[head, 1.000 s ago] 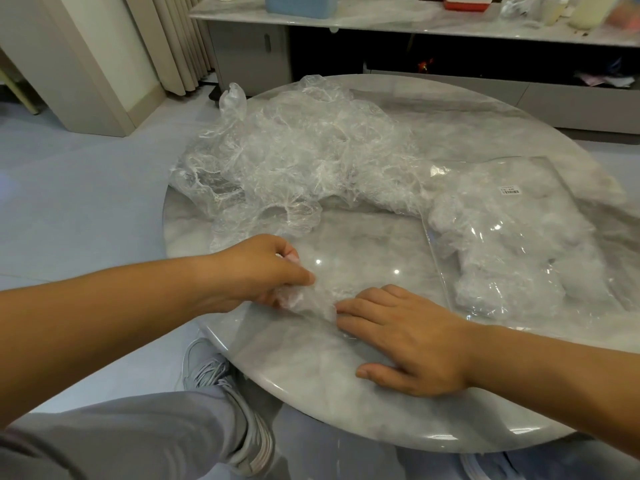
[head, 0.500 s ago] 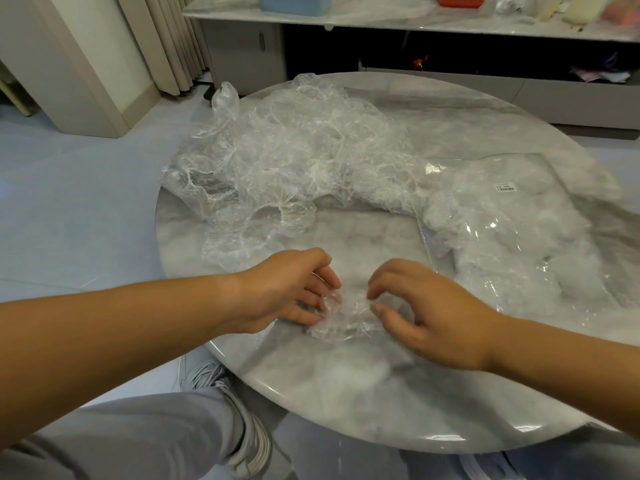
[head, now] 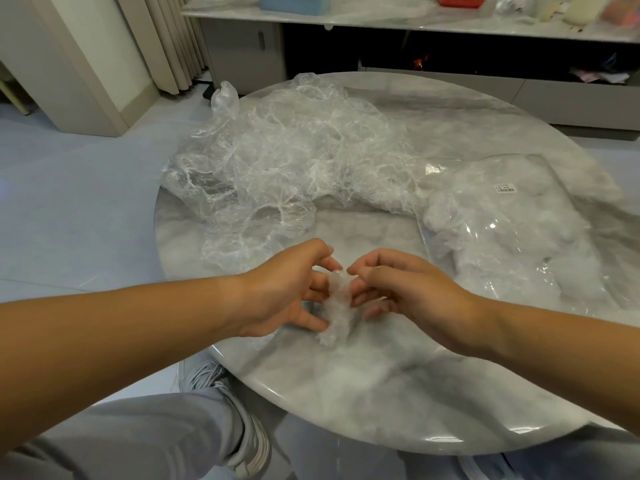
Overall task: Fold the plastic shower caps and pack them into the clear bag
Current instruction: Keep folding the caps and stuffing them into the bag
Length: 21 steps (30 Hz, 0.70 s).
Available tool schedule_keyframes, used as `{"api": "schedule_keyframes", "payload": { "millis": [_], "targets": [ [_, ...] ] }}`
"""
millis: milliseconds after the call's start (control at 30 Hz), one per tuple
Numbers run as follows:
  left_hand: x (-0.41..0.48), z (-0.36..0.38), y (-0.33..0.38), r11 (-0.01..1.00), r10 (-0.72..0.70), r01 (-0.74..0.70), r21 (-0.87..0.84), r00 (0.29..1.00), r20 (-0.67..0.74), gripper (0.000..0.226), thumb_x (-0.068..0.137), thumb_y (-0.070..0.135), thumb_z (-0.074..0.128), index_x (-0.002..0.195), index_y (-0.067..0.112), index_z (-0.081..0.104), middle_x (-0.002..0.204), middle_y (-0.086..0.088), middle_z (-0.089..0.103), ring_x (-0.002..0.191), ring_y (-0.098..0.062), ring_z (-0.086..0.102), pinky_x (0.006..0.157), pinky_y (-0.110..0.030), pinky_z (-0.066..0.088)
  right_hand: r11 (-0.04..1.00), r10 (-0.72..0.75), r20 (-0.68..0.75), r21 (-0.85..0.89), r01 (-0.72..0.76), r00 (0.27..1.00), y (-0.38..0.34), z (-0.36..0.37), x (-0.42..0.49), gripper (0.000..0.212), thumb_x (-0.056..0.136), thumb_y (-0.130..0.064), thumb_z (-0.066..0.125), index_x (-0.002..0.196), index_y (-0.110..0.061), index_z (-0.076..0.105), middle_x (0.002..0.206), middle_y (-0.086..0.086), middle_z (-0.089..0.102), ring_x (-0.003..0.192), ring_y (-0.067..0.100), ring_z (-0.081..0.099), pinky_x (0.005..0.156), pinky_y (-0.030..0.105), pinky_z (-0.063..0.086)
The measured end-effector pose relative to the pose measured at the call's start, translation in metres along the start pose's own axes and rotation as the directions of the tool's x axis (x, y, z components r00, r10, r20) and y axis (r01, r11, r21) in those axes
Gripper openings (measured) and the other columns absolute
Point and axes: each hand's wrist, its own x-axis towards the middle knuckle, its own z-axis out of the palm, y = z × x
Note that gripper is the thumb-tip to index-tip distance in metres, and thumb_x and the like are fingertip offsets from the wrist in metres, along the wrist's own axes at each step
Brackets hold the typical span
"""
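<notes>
Left hand [head: 294,289] and right hand [head: 398,289] both pinched one small crumpled translucent plastic shower cap [head: 337,306], fingertips curled onto it from either side. The cap was at near-middle of the round grey marble desk [head: 381,393]. It was held upright, and I cannot tell if its lower end touched the top.

Step in hand, as judged: folding one cap, nearly done, since the bundle was already narrow and compact. Next move would call for a last squeeze, then a carry right to the flat clear plastic bag [head: 512,230]. The bag lay on the right of the desk, part-filled with packed caps, white label [head: 505,189] on top. Its mouth was not plain to see, so one hand would probably have to hold it open while the other pushed the cap in. Thin film springs back, so a firm grip is needed.

The big tangled heap of loose clear shower caps [head: 294,161] sat far-left, many still to fold.

One second earlier the right hand lay flat on the cap. Half a second earlier both hands worked it low on the desk. At this moment both pinched it upright and the bundle was tighter. Heap and bag had not moved.
</notes>
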Motion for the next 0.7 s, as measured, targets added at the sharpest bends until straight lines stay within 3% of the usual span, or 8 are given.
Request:
{"api": "schedule_keyframes", "payload": {
  "millis": [67,167,267,367,433,567,633,700],
  "targets": [
    [0.000,0.000,-0.001,0.999,0.016,-0.017,-0.031,1.000,-0.018,0.044,0.100,0.039,0.038,0.129,0.008,0.051,0.103,-0.013,0.066,0.092,-0.025,0.059,0.070,-0.042,0.056,0.959,-0.133,0.080,-0.241,0.149,0.988,0.004,0.001,-0.003,0.022,0.094,-0.032,0.059,0.108,-0.017,0.067,0.104,0.001,0.074,0.101,0.014,0.067,0.093,0.030,0.051],
    [0.000,-0.003,-0.004,0.998,0.022,-0.024,-0.056,0.999,-0.033,0.039,0.101,0.040,0.039,0.125,0.014,0.053,0.119,-0.009,0.071,0.114,-0.022,0.062,0.076,-0.047,0.059,0.673,-0.147,0.334,-0.656,0.342,0.931,0.011,0.002,-0.009,0.036,0.100,-0.049,0.046,0.119,-0.025,0.065,0.110,-0.007,0.067,0.104,0.006,0.058,0.095,0.023,0.044],
    [-0.003,-0.006,0.000,0.998,0.056,-0.055,0.017,0.994,-0.090,0.034,0.100,0.035,0.045,0.122,0.013,0.059,0.119,-0.008,0.071,0.118,-0.018,0.062,0.087,-0.054,0.059,0.427,-0.157,0.488,-0.750,0.505,0.859,0.012,0.004,-0.008,0.057,0.100,-0.058,0.026,0.121,-0.022,0.065,0.114,-0.007,0.065,0.110,0.010,0.054,0.101,0.025,0.038],
    [-0.005,-0.014,0.006,0.962,0.148,-0.084,0.260,0.960,-0.239,0.025,0.095,0.025,0.053,0.104,0.008,0.069,0.117,-0.011,0.068,0.109,-0.021,0.064,0.085,-0.048,0.060,0.314,-0.152,0.521,-0.781,0.541,0.840,0.016,0.003,-0.005,0.063,0.101,-0.056,0.021,0.124,-0.020,0.067,0.130,-0.005,0.063,0.118,0.012,0.052,0.106,0.027,0.036],
    [-0.007,-0.022,0.007,0.921,0.110,-0.009,0.390,0.965,-0.237,0.032,0.095,0.031,0.053,0.092,0.010,0.076,0.117,-0.014,0.066,0.110,-0.026,0.063,0.090,-0.045,0.057,0.243,-0.142,0.519,-0.807,0.538,0.843,0.020,0.002,-0.006,0.062,0.101,-0.059,0.020,0.132,-0.027,0.063,0.142,-0.010,0.054,0.126,0.010,0.046,0.109,0.032,0.036],
    [-0.007,-0.023,0.008,0.903,-0.087,0.113,0.414,0.993,-0.080,0.056,0.101,0.048,0.041,0.096,0.009,0.081,0.122,-0.014,0.068,0.110,-0.027,0.063,0.095,-0.037,0.052,0.316,-0.065,0.501,-0.810,0.494,0.863,0.020,0.000,-0.007,0.070,0.095,-0.069,0.018,0.144,-0.032,0.052,0.151,-0.015,0.044,0.136,0.001,0.034,0.116,0.032,0.028],
    [-0.003,-0.017,0.008,0.923,-0.111,0.117,0.367,0.993,-0.039,0.059,0.101,0.048,0.041,0.100,0.004,0.079,0.118,-0.014,0.070,0.102,-0.025,0.062,0.091,-0.034,0.050,0.489,-0.048,0.468,-0.759,0.430,0.882,0.017,-0.003,-0.010,0.068,0.093,-0.070,0.028,0.145,-0.032,0.052,0.148,-0.018,0.047,0.137,-0.005,0.034,0.118,0.026,0.026],
    [0.000,-0.013,0.008,0.939,-0.123,0.129,0.319,0.992,-0.039,0.058,0.100,0.045,0.043,0.103,-0.002,0.076,0.107,-0.011,0.071,0.092,-0.022,0.061,0.087,-0.033,0.047,0.748,-0.062,0.375,-0.596,0.291,0.925,0.015,-0.007,-0.015,0.054,0.095,-0.058,0.043,0.134,-0.027,0.063,0.137,-0.016,0.059,0.129,-0.005,0.047,0.115,0.025,0.034]
  ]
}}
